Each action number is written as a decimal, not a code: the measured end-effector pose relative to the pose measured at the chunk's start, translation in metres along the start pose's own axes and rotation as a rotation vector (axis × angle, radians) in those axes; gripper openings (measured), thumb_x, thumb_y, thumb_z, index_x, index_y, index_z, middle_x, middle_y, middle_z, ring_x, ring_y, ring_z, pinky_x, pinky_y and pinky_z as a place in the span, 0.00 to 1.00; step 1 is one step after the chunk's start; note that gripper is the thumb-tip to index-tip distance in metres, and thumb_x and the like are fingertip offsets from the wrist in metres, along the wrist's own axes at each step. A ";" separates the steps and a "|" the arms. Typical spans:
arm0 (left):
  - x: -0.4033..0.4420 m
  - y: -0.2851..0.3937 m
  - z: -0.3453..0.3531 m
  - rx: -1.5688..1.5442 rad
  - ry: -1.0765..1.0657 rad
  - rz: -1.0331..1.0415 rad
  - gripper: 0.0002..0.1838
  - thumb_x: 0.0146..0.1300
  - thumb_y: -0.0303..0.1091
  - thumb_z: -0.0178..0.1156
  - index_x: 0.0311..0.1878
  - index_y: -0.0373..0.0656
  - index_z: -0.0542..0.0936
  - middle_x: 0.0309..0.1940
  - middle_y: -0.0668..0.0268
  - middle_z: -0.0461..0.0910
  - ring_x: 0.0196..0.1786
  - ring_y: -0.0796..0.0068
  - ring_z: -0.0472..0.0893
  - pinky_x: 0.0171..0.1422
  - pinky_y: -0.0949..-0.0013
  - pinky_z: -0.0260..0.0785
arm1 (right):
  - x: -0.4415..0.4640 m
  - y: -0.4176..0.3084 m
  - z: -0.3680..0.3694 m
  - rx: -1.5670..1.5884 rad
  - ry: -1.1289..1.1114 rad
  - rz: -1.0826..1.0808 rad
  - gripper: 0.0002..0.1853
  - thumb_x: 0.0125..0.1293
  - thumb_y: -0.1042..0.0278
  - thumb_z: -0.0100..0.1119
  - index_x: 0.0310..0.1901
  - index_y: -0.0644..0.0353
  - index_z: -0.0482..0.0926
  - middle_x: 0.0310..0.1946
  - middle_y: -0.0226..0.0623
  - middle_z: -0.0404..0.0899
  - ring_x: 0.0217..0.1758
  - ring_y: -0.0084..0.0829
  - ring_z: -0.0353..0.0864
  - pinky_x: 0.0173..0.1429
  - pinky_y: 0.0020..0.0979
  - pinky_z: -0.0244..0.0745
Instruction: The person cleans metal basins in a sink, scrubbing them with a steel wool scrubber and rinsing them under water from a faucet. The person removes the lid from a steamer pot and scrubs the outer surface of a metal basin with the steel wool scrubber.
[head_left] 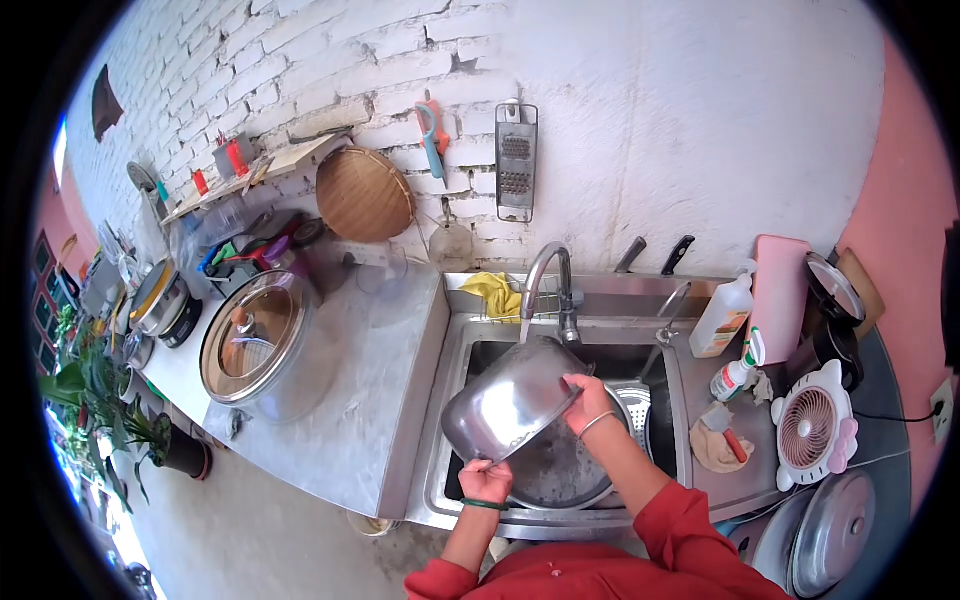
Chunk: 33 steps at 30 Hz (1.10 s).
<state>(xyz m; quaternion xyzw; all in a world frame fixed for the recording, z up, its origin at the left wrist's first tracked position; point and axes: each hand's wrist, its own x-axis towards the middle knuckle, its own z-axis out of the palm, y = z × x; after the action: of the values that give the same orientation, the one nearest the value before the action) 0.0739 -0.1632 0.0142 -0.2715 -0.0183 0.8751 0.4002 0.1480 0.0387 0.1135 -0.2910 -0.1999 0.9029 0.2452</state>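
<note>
A shiny metal basin [515, 395] is tilted on its side over the sink [683, 440], its outer wall facing up. My left hand [486, 481] grips its near rim, fingers closed. My right hand [588, 404] is closed on the rim at the right. The curved faucet [545, 262] stands just behind, its spout right above the basin with a thin stream of water coming down. Beneath the basin sits a wide round metal vessel [565, 480] in the sink, partly hidden. A perforated metal piece [637, 405] lies to its right.
On the left counter [355, 400] stands a large pot with a glass lid [255, 335]. Right of the sink are a white bottle [722, 315], a spray bottle [735, 378] and a small fan [815, 425]. A yellow cloth [492, 296] hangs behind the sink.
</note>
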 end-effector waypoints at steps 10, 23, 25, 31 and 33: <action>0.009 0.020 -0.002 0.220 -0.204 -0.217 0.33 0.32 0.18 0.45 0.51 0.34 0.72 0.50 0.57 0.75 0.56 0.60 0.73 0.66 0.60 0.60 | -0.032 0.021 -0.017 0.149 -0.120 0.089 0.19 0.66 0.59 0.46 0.55 0.60 0.69 0.54 0.38 0.72 0.59 0.38 0.69 0.63 0.41 0.62; 0.036 0.024 0.007 0.763 -0.085 -0.333 0.24 0.33 0.20 0.51 0.42 0.31 0.76 0.41 0.55 0.78 0.47 0.56 0.76 0.56 0.59 0.65 | -0.038 0.062 -0.117 0.557 0.263 0.109 0.22 0.68 0.43 0.37 0.38 0.54 0.74 0.43 0.37 0.77 0.52 0.39 0.73 0.61 0.45 0.65; 0.041 0.016 0.021 0.830 -0.074 -0.317 0.14 0.35 0.19 0.52 0.31 0.32 0.77 0.32 0.56 0.78 0.39 0.58 0.77 0.50 0.60 0.67 | -0.035 0.065 -0.127 0.619 0.260 0.091 0.22 0.68 0.44 0.37 0.40 0.53 0.74 0.44 0.36 0.77 0.52 0.37 0.74 0.61 0.44 0.64; 0.061 0.011 0.030 0.942 -0.014 -0.284 0.07 0.35 0.17 0.54 0.22 0.37 0.75 0.22 0.61 0.75 0.29 0.64 0.76 0.40 0.67 0.66 | -0.035 0.071 -0.125 0.521 0.391 0.095 0.23 0.67 0.42 0.38 0.25 0.49 0.72 0.33 0.30 0.79 0.43 0.32 0.77 0.55 0.40 0.70; 0.046 -0.010 0.060 0.945 -0.018 -0.257 0.06 0.37 0.18 0.53 0.23 0.37 0.75 0.22 0.61 0.75 0.30 0.63 0.77 0.42 0.65 0.68 | -0.021 0.084 -0.160 0.776 0.161 0.057 0.18 0.69 0.50 0.40 0.28 0.50 0.73 0.30 0.24 0.78 0.36 0.27 0.77 0.52 0.38 0.72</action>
<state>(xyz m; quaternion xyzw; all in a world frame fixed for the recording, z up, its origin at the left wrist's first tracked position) 0.0270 -0.1129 0.0466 -0.0481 0.3441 0.7335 0.5842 0.2350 -0.0053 -0.0398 -0.2519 0.1841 0.8922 0.3264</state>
